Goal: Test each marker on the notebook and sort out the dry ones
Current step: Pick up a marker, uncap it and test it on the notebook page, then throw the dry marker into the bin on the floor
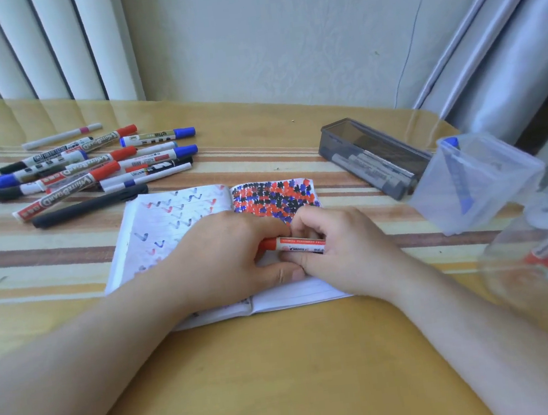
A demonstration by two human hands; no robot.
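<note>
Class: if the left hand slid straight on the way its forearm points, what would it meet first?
The right hand: the left hand already touches it, both gripping the red marker over the notebook.

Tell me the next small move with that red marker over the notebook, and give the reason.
Probably pull the cap off. The left hand pinches the red cap end of the red marker while the right hand grips its white barrel, both over the open notebook. No tip shows, so it seems capped, and it cannot be tested on the page until it is uncapped.
</note>
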